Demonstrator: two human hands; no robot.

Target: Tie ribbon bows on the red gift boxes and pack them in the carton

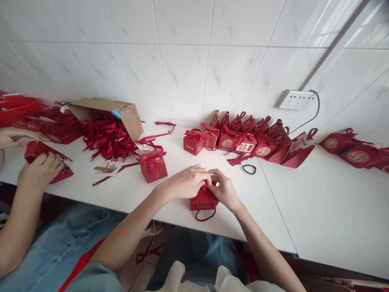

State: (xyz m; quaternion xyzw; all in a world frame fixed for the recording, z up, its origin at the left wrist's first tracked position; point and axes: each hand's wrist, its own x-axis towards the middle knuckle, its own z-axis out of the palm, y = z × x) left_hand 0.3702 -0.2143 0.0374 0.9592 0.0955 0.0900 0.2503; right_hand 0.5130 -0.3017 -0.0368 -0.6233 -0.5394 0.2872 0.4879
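A small red gift box (204, 200) with a cord handle stands on the white table in front of me. Over its top, my left hand (194, 180) and my right hand (224, 188) meet, fingers pinched on a red ribbon (204, 187). The fingers partly cover the ribbon, so its knot or loop cannot be made out. To the left of my hands is another red gift box (153, 166) with a ribbon bow on top. A black elastic band (249, 169) lies beyond my right hand.
Finished-looking red boxes (227, 140) line the wall, with more boxes (358, 154) at right. A cardboard box (130, 117) spills red ribbons (105, 136). At left, a co-worker's hand (42, 170) rests on a red box (60, 176). A power strip (298, 100) hangs on the wall.
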